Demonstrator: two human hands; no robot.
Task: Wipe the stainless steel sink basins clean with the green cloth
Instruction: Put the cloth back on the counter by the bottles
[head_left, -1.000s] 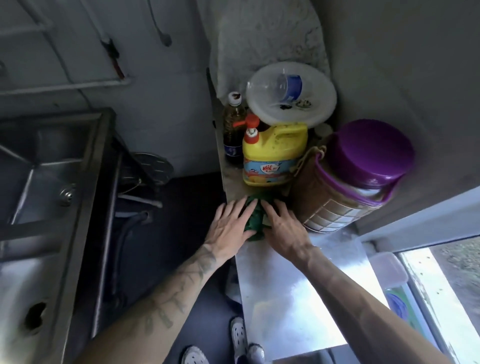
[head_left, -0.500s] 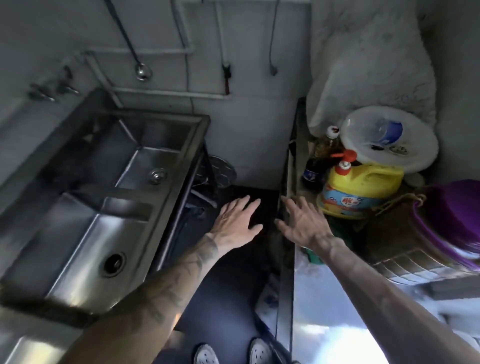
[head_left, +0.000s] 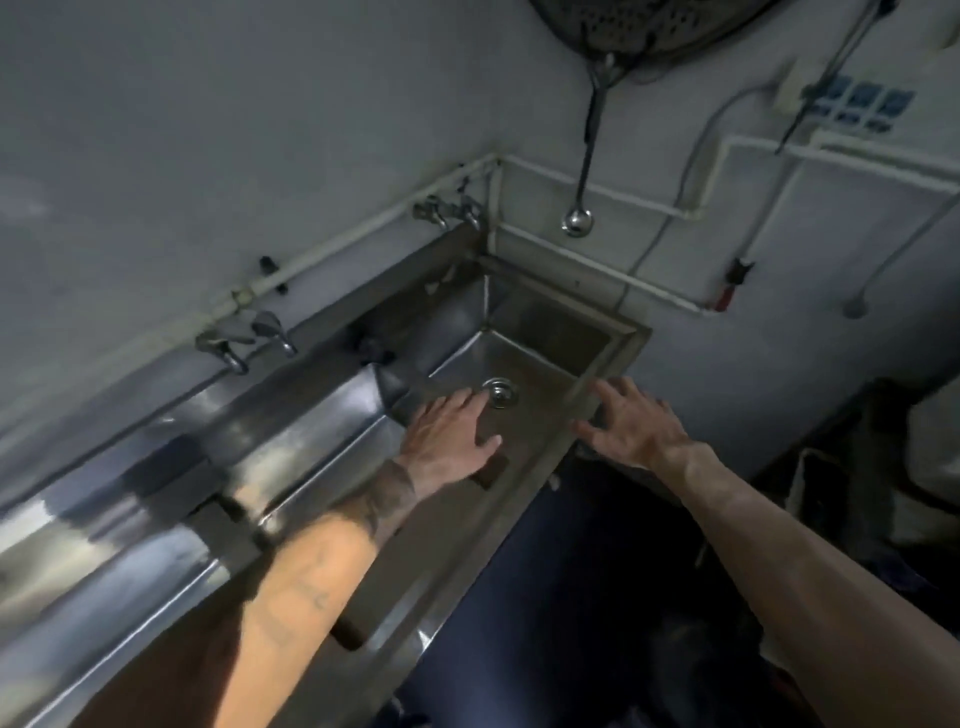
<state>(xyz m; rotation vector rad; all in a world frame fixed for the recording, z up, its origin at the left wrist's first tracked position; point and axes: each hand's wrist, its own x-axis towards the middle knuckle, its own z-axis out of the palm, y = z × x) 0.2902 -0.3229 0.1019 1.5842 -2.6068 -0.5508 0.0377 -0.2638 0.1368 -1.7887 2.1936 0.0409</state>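
Head view: the left hand (head_left: 449, 434), fingers spread and holding nothing, hovers over the far sink basin (head_left: 545, 332), at 8 o'clock of the drain (head_left: 500, 392). The right hand (head_left: 634, 423), also spread and empty, is at 3 o'clock. The green cloth is out of view. It is probably soft, light and limp, best bunched in one palm.

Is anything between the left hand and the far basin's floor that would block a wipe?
Nothing visible does. The left hand is spread open over the far basin, beside its drain strainer, the only fitting on that floor. The right hand is open by the front rim. The green cloth is not in view.
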